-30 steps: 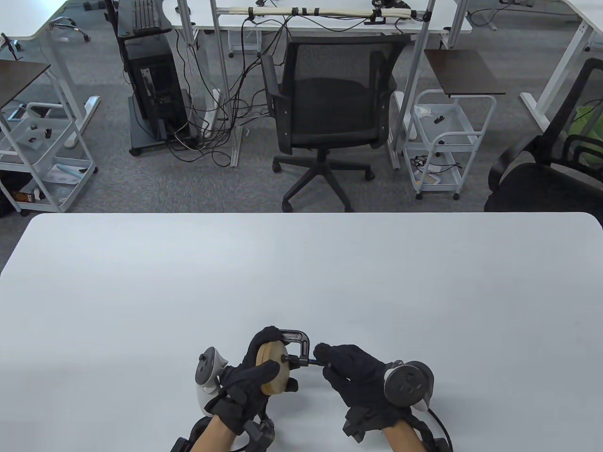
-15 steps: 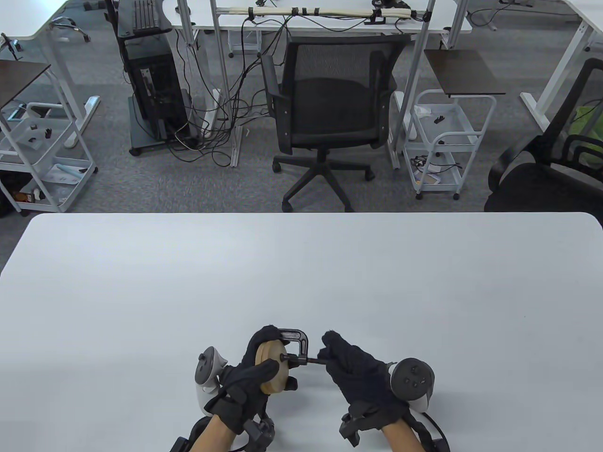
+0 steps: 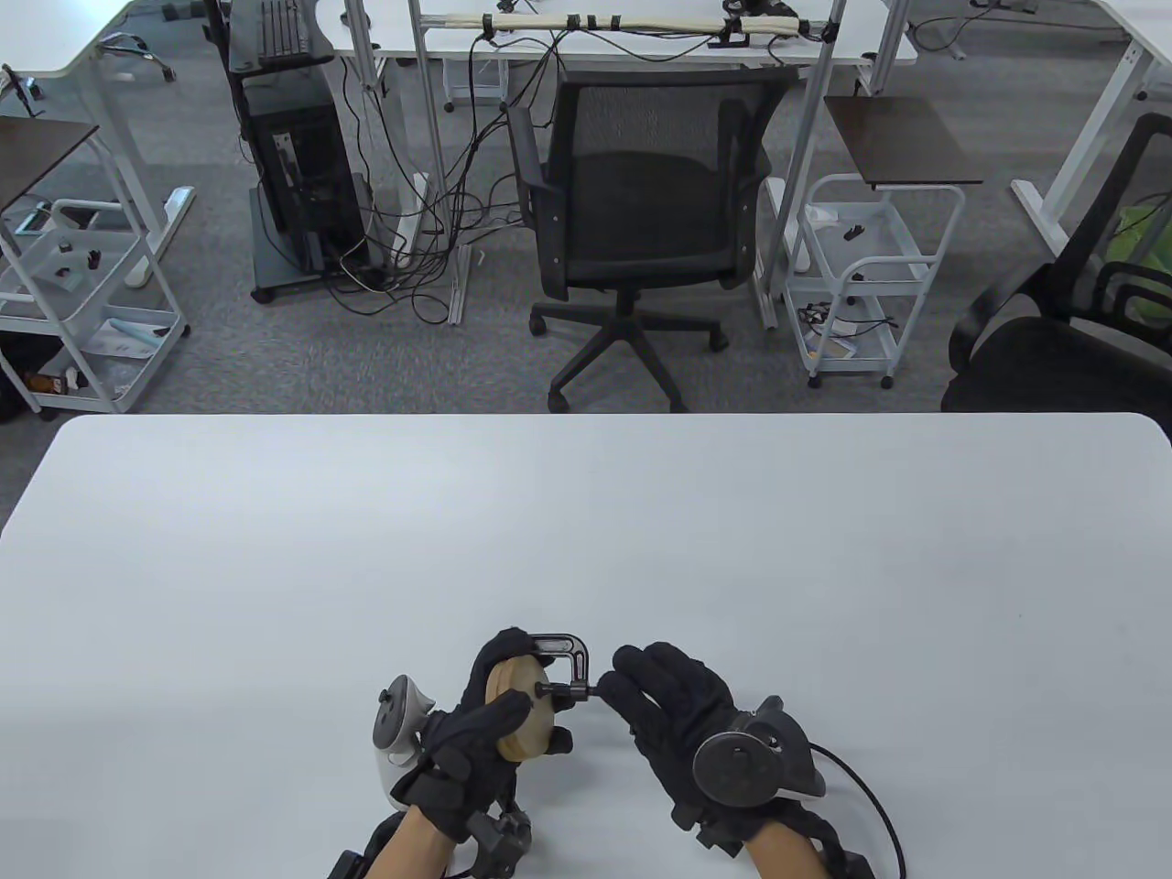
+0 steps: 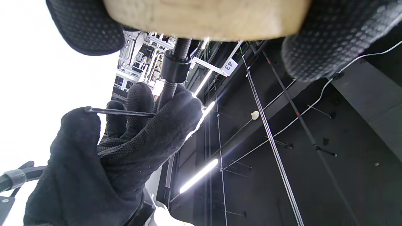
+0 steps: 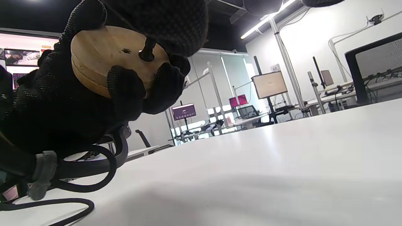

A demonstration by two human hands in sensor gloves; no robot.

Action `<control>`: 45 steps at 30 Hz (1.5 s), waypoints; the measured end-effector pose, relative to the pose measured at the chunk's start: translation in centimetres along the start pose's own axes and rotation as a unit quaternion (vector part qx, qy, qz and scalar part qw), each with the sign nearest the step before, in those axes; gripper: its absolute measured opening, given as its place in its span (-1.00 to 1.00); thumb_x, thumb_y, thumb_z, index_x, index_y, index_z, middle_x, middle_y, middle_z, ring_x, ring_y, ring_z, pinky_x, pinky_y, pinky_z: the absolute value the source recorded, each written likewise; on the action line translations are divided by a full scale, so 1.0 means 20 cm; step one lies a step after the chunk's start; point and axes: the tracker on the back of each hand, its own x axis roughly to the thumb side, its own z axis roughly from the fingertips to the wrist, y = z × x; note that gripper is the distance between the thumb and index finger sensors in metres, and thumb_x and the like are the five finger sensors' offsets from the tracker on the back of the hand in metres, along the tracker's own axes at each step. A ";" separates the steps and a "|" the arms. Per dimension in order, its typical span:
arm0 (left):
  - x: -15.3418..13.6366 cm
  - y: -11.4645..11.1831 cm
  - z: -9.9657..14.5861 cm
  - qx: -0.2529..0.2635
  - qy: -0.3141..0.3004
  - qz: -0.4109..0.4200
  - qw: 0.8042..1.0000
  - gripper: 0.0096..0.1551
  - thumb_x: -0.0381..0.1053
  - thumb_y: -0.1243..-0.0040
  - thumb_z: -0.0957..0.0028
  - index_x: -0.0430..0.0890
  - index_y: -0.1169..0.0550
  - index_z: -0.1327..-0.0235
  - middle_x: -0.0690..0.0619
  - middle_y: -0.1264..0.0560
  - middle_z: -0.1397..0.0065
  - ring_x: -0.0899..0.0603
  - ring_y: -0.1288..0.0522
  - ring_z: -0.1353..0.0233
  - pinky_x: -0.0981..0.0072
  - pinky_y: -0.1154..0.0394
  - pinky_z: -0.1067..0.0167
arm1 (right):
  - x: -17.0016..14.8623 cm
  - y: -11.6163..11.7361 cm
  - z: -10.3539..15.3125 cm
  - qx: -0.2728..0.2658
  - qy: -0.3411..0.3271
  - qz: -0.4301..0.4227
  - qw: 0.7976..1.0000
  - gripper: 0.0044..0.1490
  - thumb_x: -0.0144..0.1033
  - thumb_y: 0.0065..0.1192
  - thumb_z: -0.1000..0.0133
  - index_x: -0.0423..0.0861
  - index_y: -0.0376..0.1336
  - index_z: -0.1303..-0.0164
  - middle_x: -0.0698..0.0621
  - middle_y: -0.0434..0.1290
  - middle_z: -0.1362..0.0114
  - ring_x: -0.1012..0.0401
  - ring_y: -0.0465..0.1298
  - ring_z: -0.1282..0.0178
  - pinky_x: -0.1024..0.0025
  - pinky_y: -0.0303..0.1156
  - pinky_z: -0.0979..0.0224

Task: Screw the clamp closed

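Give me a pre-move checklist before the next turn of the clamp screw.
1. Left hand grips the wooden discs: ok.
2. Clamp frame sits around the discs: ok.
3. Right hand fingers on the handle bar of the screw: ok.
4. Screw pad seated on the disc face: ok in the right wrist view.
5. Clamp fully tight: cannot tell.
6. Far jaw contact behind the discs: cannot tell, hidden.

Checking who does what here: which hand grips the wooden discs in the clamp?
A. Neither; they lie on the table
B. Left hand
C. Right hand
B: the left hand grips the wooden discs inside the clamp, while the right hand is at the screw's end.
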 end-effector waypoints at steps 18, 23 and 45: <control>0.00 -0.01 0.00 -0.008 0.008 -0.044 0.999 0.13 0.42 -0.45 -0.07 0.17 -0.03 -0.67 0.03 0.07 -0.78 -0.55 -0.15 -0.55 -0.29 -0.52 -0.20 | -0.14 0.05 0.01 -0.036 0.107 -0.350 0.930 -0.19 0.06 0.21 -0.11 -0.16 0.23 -0.48 -0.21 0.45 -0.44 -0.27 0.29 -0.48 -0.36 0.24 -0.34; 0.00 -0.03 -0.01 -0.022 -0.001 -0.068 0.997 0.12 0.41 -0.46 -0.06 0.17 -0.05 -0.67 0.04 0.05 -0.79 -0.55 -0.16 -0.55 -0.29 -0.52 -0.19 | -0.16 0.08 0.02 -0.060 0.146 -0.415 0.896 -0.27 0.03 0.19 -0.13 -0.24 0.34 -0.31 -0.25 0.55 -0.26 -0.26 0.36 -0.40 -0.34 0.28 -0.29; 0.01 0.00 0.00 0.002 -0.011 -0.037 0.999 0.12 0.42 -0.44 -0.08 0.17 -0.03 -0.67 0.02 0.07 -0.78 -0.55 -0.14 -0.55 -0.29 -0.52 -0.20 | -0.04 -0.01 0.01 -0.031 -0.004 -0.073 0.997 0.13 -0.46 0.41 0.02 0.23 -0.15 -0.62 0.13 -0.26 -0.76 -0.23 -0.03 -0.65 -0.40 0.03 -0.47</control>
